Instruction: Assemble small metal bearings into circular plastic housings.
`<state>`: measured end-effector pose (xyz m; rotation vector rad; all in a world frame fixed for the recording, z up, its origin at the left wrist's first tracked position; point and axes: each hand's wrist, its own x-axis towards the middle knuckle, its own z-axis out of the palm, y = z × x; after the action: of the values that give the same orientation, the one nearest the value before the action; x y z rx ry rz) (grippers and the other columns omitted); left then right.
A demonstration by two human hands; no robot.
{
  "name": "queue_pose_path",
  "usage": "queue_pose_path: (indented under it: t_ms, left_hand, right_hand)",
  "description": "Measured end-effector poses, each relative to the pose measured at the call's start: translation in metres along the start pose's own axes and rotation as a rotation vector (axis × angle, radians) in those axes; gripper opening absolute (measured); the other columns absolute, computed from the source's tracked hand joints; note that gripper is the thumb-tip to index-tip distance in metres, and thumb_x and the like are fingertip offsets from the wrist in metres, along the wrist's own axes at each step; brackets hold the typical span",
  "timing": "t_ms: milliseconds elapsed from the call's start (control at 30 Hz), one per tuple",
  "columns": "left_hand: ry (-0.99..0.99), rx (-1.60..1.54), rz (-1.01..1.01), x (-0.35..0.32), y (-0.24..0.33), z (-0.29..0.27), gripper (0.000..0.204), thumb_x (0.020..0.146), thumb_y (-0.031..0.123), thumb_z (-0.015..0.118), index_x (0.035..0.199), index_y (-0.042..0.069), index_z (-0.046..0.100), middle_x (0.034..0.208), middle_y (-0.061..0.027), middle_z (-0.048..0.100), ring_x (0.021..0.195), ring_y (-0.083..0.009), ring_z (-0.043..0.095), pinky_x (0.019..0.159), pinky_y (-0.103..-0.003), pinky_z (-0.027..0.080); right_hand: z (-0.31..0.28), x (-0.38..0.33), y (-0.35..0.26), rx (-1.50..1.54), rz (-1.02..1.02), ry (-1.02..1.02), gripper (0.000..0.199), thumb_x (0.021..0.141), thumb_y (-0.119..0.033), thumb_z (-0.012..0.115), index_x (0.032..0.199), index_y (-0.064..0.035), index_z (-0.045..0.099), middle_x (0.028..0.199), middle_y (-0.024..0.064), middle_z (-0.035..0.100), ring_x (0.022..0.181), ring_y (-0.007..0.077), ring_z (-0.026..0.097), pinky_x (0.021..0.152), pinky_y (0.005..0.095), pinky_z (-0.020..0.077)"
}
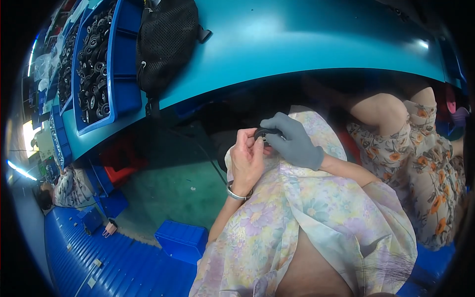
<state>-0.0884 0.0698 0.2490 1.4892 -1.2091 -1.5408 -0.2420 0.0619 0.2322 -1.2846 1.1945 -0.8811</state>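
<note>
Small black part (263,132) held between both hands, above lap covered by floral garment (267,213). Part pinched in grip of bare left hand (249,156), wrist ringed by silver bracelet (238,195); part also grasped by grey-gloved right hand (296,142). On blue-green tabletop (297,39), blue bin (126,96) filled with black parts (93,64), flanked by black mesh bag (168,42).

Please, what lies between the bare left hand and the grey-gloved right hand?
In the head view, a small black rounded part lies between the bare left hand and the grey-gloved right hand; both hands touch it.
</note>
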Motion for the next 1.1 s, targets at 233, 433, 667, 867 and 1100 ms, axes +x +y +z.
queue_pose_path:
  t_ms: [233, 433, 667, 867, 1100]
  left_hand:
    - [-0.024, -0.353, -0.146, 0.000, 0.002, 0.001, 0.019, 0.095, 0.007, 0.052, 0.108, -0.004, 0.047, 0.095, -0.0132, 0.064, 0.076, -0.0132, 0.064, 0.067, -0.025, 0.053]
    - [-0.178, -0.695, -0.319, 0.002, 0.000, -0.009, 0.019, 0.093, 0.011, 0.057, 0.108, 0.001, 0.052, 0.100, -0.0072, 0.062, 0.089, -0.0109, 0.059, 0.081, -0.025, 0.048]
    - [-0.268, -0.848, -0.412, 0.000, -0.005, -0.006, 0.016, 0.091, 0.009, 0.061, 0.103, 0.004, 0.052, 0.101, -0.0032, 0.060, 0.092, -0.0109, 0.056, 0.087, -0.027, 0.044]
    - [-0.240, -0.824, -0.385, -0.002, 0.005, -0.003, 0.013, 0.093, 0.014, 0.058, 0.098, 0.006, 0.051, 0.098, -0.0033, 0.060, 0.089, -0.0105, 0.056, 0.082, -0.027, 0.045]
    - [-0.127, -0.796, -0.225, 0.000, 0.000, -0.007, 0.014, 0.093, 0.016, 0.058, 0.102, 0.005, 0.053, 0.096, -0.0040, 0.062, 0.082, -0.0088, 0.055, 0.076, -0.023, 0.044]
  right_hand:
    - [-0.006, 0.008, 0.009, 0.377, 0.156, -0.094, 0.034, 0.081, -0.006, 0.062, 0.114, -0.0029, 0.058, 0.092, 0.0073, 0.057, 0.080, 0.0161, 0.057, 0.071, 0.0278, 0.0460]
    - [-0.025, 0.014, -0.005, -0.008, -0.144, -0.241, 0.045, 0.075, -0.016, 0.069, 0.116, -0.0037, 0.057, 0.095, 0.0091, 0.053, 0.084, 0.0222, 0.055, 0.073, 0.0317, 0.0451]
    - [-0.035, 0.019, -0.016, -0.046, -0.099, -0.341, 0.038, 0.068, -0.016, 0.072, 0.103, -0.0050, 0.062, 0.085, 0.0080, 0.056, 0.081, 0.0229, 0.055, 0.071, 0.0339, 0.0448]
    - [-0.038, 0.026, -0.009, -0.004, -0.125, -0.432, 0.038, 0.068, -0.016, 0.073, 0.103, -0.0059, 0.063, 0.087, 0.0081, 0.057, 0.083, 0.0216, 0.057, 0.073, 0.0320, 0.0467]
    - [-0.015, 0.012, -0.015, 0.027, -0.167, -0.115, 0.037, 0.073, -0.015, 0.072, 0.107, -0.0059, 0.059, 0.094, 0.0095, 0.057, 0.084, 0.0220, 0.059, 0.073, 0.0325, 0.0476]
